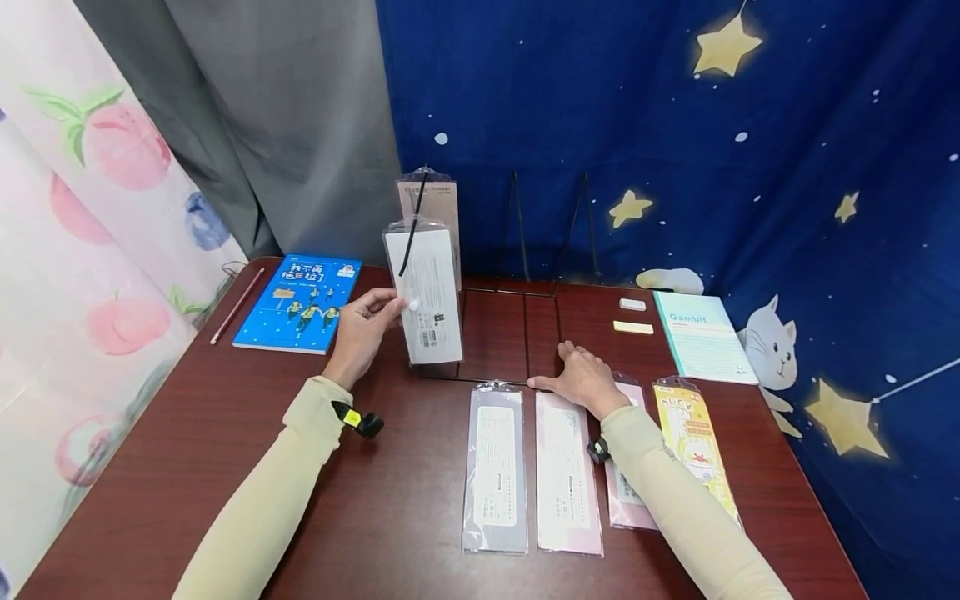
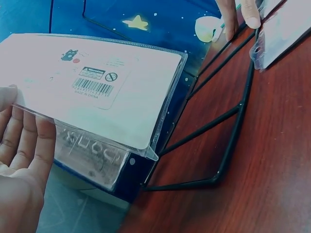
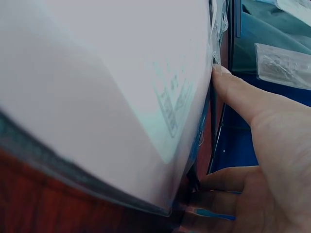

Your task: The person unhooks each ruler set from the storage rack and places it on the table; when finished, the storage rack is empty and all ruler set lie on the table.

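Observation:
My left hand (image 1: 362,332) pinches the left edge of a flat clear-sleeved packet (image 1: 429,317) with a white printed back and a barcode. This packet hangs upright from a black wire prong, in front of a pinkish packet (image 1: 442,193) on the same side of the wire rack (image 1: 527,333). In the left wrist view, the thumb lies over the packet's (image 2: 131,87) edge, with the fingers below and behind it. My right hand (image 1: 585,379) rests on the front right corner of the rack's base, thumb along the front rail and fingers at the side rail. Its fingertips are partly hidden.
In front of the rack lie a grey packet (image 1: 497,467), two pink packets (image 1: 568,475) and a yellow packet (image 1: 693,433). A blue book (image 1: 300,304) and pencil (image 1: 237,307) lie left. An eraser (image 1: 632,305), yellow strip (image 1: 633,327) and notebook (image 1: 705,337) lie right.

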